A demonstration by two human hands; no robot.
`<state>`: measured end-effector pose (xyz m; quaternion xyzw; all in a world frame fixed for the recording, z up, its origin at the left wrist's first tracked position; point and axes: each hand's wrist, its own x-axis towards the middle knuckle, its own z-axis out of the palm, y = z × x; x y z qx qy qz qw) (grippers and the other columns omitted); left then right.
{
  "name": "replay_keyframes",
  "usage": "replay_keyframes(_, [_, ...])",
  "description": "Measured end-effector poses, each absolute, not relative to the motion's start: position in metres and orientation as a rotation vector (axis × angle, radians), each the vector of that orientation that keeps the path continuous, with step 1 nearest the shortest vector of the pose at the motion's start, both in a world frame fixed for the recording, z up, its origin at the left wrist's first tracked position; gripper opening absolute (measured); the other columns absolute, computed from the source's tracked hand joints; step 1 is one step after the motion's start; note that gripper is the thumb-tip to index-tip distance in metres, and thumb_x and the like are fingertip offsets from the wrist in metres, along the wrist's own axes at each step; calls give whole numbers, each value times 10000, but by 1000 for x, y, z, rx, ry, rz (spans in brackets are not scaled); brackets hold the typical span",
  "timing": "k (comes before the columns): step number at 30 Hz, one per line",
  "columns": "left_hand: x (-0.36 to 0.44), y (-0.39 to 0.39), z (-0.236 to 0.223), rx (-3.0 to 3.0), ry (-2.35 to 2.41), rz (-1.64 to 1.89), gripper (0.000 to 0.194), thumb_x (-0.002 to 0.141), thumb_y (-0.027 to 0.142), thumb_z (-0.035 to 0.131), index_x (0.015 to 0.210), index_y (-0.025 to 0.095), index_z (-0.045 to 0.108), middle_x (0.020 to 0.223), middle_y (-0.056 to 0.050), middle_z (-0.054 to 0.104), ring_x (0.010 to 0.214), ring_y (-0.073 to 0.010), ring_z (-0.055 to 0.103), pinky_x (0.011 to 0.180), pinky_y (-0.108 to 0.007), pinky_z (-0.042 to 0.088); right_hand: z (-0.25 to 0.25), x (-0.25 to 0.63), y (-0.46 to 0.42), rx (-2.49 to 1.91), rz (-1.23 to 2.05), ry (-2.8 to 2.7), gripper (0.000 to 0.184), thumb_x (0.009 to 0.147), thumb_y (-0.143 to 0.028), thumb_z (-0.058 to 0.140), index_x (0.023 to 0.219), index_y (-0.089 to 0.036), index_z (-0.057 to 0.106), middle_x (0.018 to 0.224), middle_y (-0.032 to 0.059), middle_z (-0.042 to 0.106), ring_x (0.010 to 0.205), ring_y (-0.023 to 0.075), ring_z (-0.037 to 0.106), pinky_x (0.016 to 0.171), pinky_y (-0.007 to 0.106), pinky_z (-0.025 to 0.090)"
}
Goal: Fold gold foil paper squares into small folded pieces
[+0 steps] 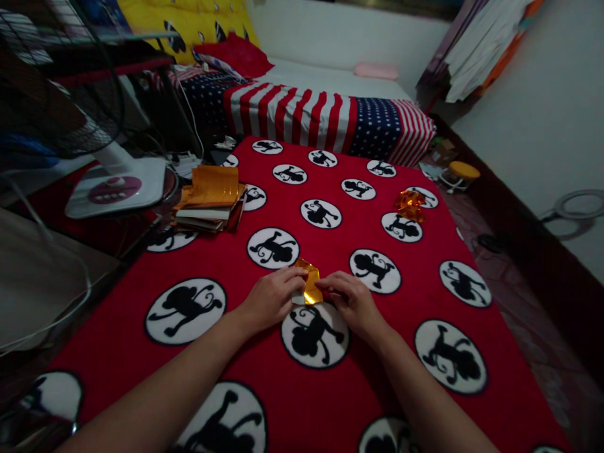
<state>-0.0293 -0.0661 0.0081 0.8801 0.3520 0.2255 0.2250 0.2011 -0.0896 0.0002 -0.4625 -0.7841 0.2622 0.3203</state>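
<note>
A small piece of gold foil paper (313, 290), folded and with a pale underside at its lower left, lies on the red blanket (330, 251) with monkey prints. My left hand (276, 292) presses on its left side, fingers together over the paper. At the right edge, my right hand (352, 301) pinches the paper between thumb and fingertips. Farther off to the left rests a stack of gold paper sheets (210, 189). Some folded or crumpled shiny gold-orange foil pieces (410, 205) lie near the blanket's right edge.
A white fan base (116, 185) stands on a surface at the left, its cage nearer the top. Behind is a bed with a stars-and-stripes cover (302, 116) and a red pillow (236, 55). A yellow-topped stool (464, 170) stands on the floor at right.
</note>
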Motion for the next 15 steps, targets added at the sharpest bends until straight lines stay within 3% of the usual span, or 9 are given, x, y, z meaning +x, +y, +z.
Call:
replay_keyframes(4, [-44,-52,1,2292,767,699,261,768,-37,453,810,172,605,1257,-75,626,1191,-167,570,996,-320,471,0,196,-93,-1145,640,-2080,322,866,-40,489,1048,-219,685,943,55,646,868,173,599,759,309,457])
replay_keyframes(10, [-59,-33,2,2209,618,607,294,712,-72,438,598,145,599,1258,-76,642,1159,-178,602,1016,-342,456,1,182,-96,-1095,377,-2166,206,887,-144,565,1004,-233,709,972,79,591,871,185,550,719,311,469])
replay_keyframes(15, [-56,-36,10,2219,673,625,319,711,-73,399,670,153,621,1194,-73,674,1119,-164,625,991,-345,480,2,178,-95,-1101,213,-2190,158,900,-186,580,908,-242,727,1008,85,608,901,191,540,727,314,476])
